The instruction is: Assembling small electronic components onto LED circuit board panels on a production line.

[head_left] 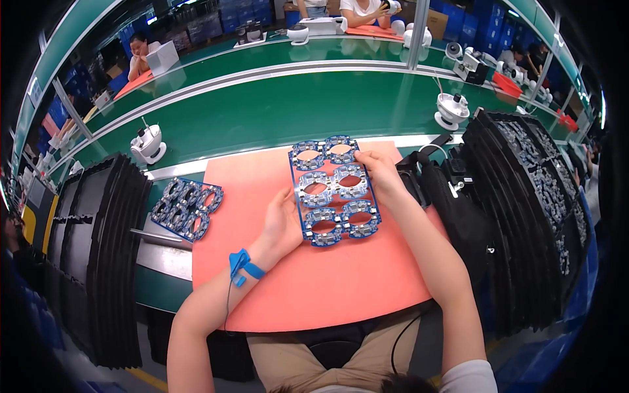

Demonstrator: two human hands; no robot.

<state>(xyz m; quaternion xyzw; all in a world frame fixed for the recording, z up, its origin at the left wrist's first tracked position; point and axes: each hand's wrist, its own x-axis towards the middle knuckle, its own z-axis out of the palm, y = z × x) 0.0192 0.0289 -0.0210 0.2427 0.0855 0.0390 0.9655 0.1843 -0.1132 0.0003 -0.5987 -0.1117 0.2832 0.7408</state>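
A blue-edged panel of joined circuit boards [325, 175] with oval cutouts is held up over the salmon-coloured mat [262, 295]. My right hand [383, 175] pinches its upper right edge between thumb and fingers. At the lower left edge, my left hand [282, 221] holds the panel, its fingers partly hidden behind it. A blue wrist strap [244, 265] with a thin cord circles my left wrist. Another circuit board panel [175, 204] lies left of the mat's middle, partly over the mat's edge.
Stacked black trays [95, 216] stand at the left. More black trays [524, 164], with boards in the top one, rise at the right beside a black bag-like item [452, 223]. White camera-like units [452, 108] sit on the green conveyor [295, 98]. Other people work beyond it.
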